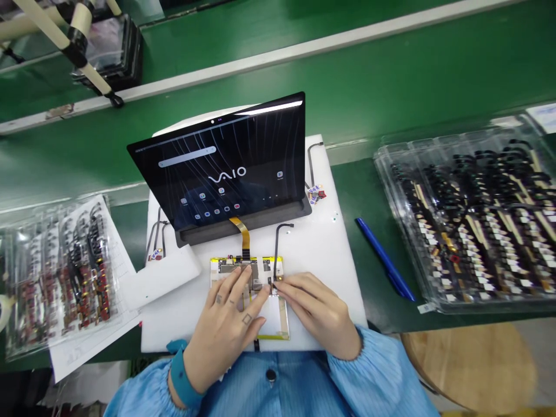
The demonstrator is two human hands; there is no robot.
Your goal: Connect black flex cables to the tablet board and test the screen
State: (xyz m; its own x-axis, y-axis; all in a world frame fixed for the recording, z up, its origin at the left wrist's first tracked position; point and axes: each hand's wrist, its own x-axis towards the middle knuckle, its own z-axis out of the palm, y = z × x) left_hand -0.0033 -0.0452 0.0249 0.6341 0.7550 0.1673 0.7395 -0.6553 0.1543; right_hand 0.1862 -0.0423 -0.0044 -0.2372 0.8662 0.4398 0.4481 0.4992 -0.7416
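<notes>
A tablet screen (226, 168) showing a home screen leans up in a grey stand (243, 223) on a white pad (330, 255). An orange flex ribbon (243, 231) runs from it down to an opened device board with a yellow rim (260, 263). My left hand (230, 324) lies flat on the board, fingers spread. My right hand (317, 304) pinches a small connector at the end of a black flex cable (277, 249) against the board.
Clear plastic trays of black flex cables sit at the right (469, 214) and left (65, 272). A blue pen (384, 260) lies on the green bench. More loose cables (156, 237) rest on the pad. A green conveyor (391, 63) runs behind. A wooden stool (469, 365) is lower right.
</notes>
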